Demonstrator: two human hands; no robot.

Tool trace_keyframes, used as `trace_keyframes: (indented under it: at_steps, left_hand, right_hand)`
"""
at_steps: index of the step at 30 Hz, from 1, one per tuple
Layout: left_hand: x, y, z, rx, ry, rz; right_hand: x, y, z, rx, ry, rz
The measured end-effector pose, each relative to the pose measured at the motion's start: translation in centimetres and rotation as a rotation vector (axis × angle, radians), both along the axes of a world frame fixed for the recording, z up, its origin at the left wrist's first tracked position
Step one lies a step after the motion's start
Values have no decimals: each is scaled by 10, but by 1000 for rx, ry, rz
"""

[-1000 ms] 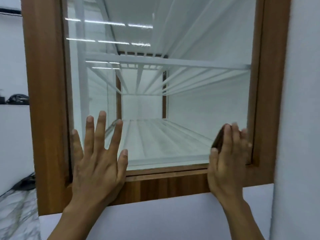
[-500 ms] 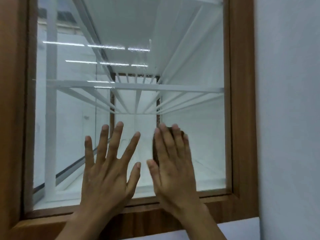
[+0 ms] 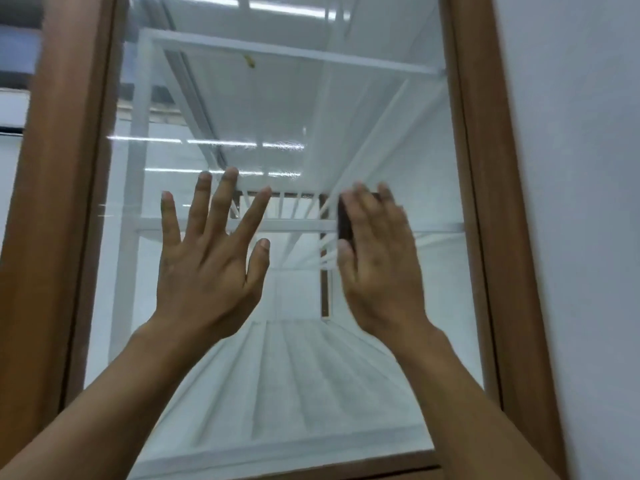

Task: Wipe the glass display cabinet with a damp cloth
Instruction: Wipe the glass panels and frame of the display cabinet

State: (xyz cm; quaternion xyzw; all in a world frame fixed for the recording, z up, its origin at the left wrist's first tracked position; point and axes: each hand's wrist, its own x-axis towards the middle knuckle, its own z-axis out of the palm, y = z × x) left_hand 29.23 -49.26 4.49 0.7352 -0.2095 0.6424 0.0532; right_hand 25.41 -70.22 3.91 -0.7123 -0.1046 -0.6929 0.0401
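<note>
Now, left hand (image 3: pixel 207 271) splays on smooth glass (image 3: pixel 284 375); right hand (image 3: pixel 381 265) flattens dark cloth (image 3: pixel 345 220).

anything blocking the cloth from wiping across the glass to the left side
Yes: the left hand is spread flat against the glass, directly left of the dark cloth under the right hand. Above, below and right of the cloth, nothing else shows on the glass up to the wooden frame.
</note>
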Motion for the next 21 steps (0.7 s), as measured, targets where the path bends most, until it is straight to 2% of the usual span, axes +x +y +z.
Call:
trace_keyframes:
  at_steps: [2, 3, 5, 7, 8, 9, 12, 13, 14, 17, 18, 19, 21]
  left_hand:
    - [1, -3, 11, 4, -4, -13]
    - [2, -4, 23, 5, -9, -22]
    - [3, -1, 56, -15, -17, -28]
    - [5, 6, 91, -34, -32, -21]
    - [6, 9, 107, -38, -30, -22]
    - [6, 10, 122, -47, -22, -27]
    - [5, 4, 175, -72, -3, -36]
    - [5, 1, 192, -78, -4, -35]
    - [5, -2, 211, -82, -5, -32]
    - [4, -2, 270, -70, -15, -13]
    - [4, 0, 286, -67, -19, -11]
    - [4, 3, 301, -69, -27, -10]
    - [5, 9, 330, -66, -55, -2]
  right_hand:
    - [-3, -21, 36, 320, -14, -21]
    - [-2, -10, 49, 324, -11, -18]
    - [1, 36, 50, 31, -20, 16]
    - [2, 63, 30, -289, 71, 6]
    - [2, 55, 34, -332, 73, -19]
    - [4, 36, 52, -282, 33, -3]
    - [1, -9, 158, 273, -9, -8]
    - [0, -4, 186, 319, 6, -25]
    - [0, 11, 203, 236, 11, -34]
    - [5, 54, 208, -260, 88, -5]
    - [7, 48, 216, -270, 69, -21]
    - [8, 33, 236, -172, 36, -19]
    - [8, 4, 294, 202, -9, -15]
